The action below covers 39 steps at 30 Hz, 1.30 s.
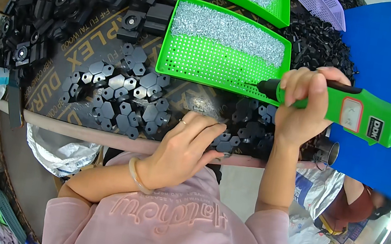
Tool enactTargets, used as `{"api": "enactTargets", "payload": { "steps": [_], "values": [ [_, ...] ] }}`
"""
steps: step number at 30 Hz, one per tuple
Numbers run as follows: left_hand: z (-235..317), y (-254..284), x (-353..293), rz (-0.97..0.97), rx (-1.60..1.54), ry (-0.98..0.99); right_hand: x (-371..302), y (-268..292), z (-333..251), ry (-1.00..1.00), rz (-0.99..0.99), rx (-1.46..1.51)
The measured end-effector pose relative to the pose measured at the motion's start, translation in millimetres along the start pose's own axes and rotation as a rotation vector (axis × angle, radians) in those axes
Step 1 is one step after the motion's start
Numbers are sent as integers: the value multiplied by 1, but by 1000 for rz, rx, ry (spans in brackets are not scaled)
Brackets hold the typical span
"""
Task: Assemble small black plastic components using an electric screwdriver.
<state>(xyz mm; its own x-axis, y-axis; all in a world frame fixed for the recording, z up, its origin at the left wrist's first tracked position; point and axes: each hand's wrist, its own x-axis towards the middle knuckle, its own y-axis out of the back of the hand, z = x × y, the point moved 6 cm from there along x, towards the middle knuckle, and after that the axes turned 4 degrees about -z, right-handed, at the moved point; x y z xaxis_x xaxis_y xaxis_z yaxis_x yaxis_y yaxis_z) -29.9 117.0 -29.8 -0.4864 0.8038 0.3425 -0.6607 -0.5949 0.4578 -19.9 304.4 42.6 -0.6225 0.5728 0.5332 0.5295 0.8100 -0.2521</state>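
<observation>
My right hand (306, 90) is wrapped around a green-and-black electric screwdriver (358, 113), held roughly level. Its thin bit points left over the near right part of a green perforated tray (189, 60). Small silvery screws (229, 31) fill that tray's far half. By the table's near edge, my left hand (187, 143) has curled fingers, with the thumb below them. Whatever it may grip is hidden under the fingers. Just right of its fingertips lie dark flat plates with holed tabs (225, 140). More such plates (131, 95) are spread to its left.
A second green tray (278, 8) of screws stands behind the first. Black moulded blocks (67, 2) crowd the back left, and small black parts (319, 39) heap at the right. A metal cup (327, 152) sits at the right edge. Another person's arm (352, 191) shows lower right.
</observation>
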Motion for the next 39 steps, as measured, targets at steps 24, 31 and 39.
{"api": "enactTargets", "payload": {
  "steps": [24,31,39],
  "values": [
    [-5,-3,5,-14,-35,-17,8,-7,-1,-15,-48,-58],
    [-10,-2,4,30,-35,37,-20,-33,-69,-195,-393,127],
    [-9,-3,5,-6,-65,57,-52,-46,-64,-136,-368,83]
  ]
}}
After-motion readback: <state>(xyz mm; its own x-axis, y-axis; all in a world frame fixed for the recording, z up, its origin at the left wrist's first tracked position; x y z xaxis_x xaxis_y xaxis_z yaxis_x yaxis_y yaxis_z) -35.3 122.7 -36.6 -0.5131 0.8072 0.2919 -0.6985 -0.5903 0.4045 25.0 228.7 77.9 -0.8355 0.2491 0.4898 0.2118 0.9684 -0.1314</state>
